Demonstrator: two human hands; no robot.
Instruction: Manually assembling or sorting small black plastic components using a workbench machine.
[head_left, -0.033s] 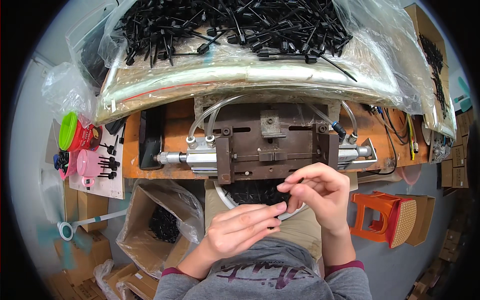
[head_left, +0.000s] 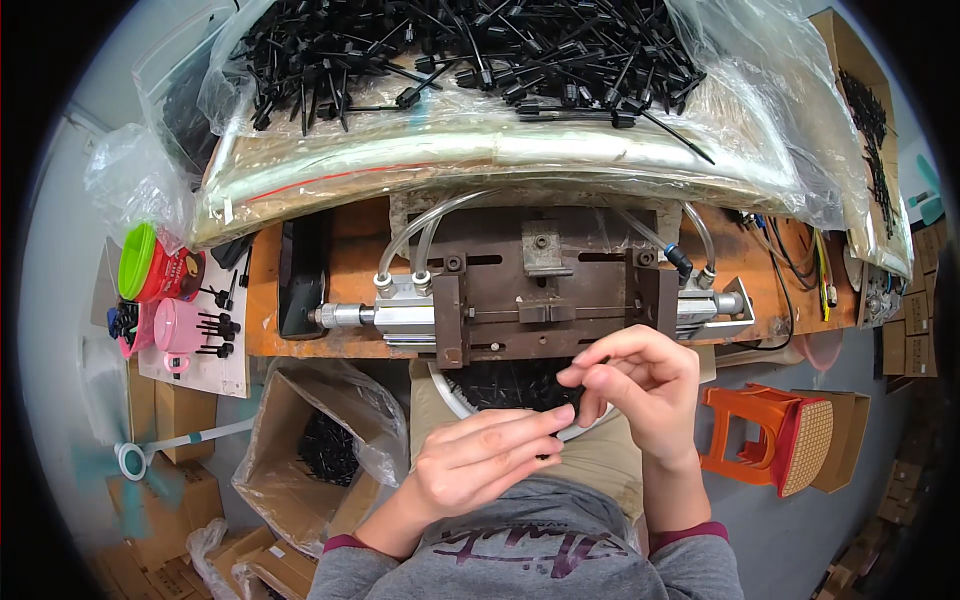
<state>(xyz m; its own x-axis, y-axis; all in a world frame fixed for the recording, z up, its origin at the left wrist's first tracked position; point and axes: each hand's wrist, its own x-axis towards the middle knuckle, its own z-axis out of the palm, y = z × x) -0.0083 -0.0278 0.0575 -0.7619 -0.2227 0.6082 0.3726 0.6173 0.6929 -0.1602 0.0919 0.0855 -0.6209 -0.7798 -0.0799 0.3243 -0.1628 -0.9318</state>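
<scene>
though right hand (head_left: pixel 643 388) masks the fixture edge (head_left: pixel 520 352), left hand (head_left: pixel 485 462) sits clear; grips unreadable.

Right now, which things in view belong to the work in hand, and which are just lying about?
Apparently in use:
- left hand and right hand, close together
- white-rimmed basin with black parts, near both hands
- metal fixture, probably

Apparently just lying about:
- orange stool
- pink mug
- clear plastic bag

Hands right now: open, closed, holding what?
Left hand: fingers extended, together; small dark piece showing beside them, grip can't be told.
Right hand: fingers curled toward thumb; whether it holds anything can't be told.
</scene>
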